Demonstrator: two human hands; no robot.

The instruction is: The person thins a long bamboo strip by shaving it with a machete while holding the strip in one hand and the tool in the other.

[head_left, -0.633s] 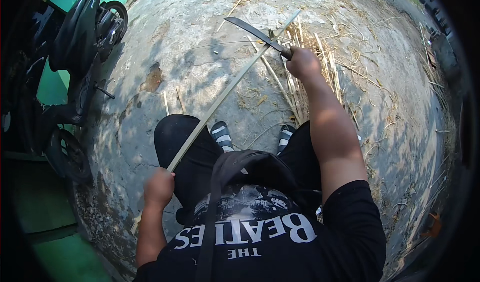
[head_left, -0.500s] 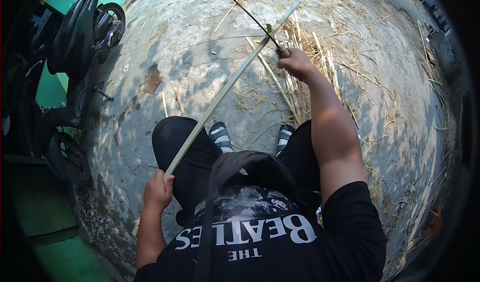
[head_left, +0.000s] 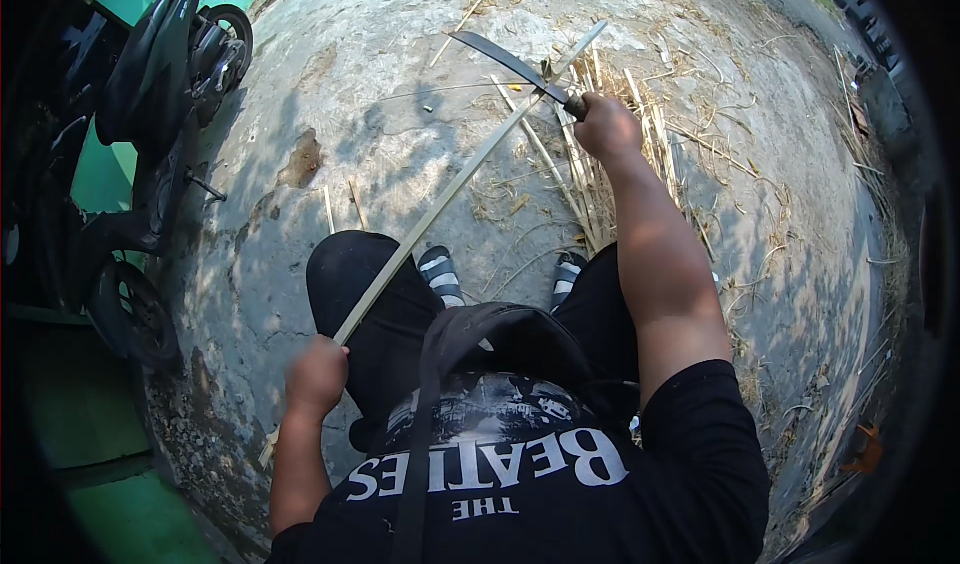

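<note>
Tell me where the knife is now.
In the head view, the knife is at upper centre, held in the right hand and crossing the pale strip near the strip's far end.

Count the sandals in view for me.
2. The left sandal is right of the bamboo strip in the left hand; the right sandal is beside the right trouser leg. Others could be hidden beneath the body.

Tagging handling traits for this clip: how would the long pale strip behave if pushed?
The strip is probably fairly stiff, since it runs nearly straight from the left hand. It looks light for its length, being slender. Its flat face suggests sliding rather than rolling.
</note>
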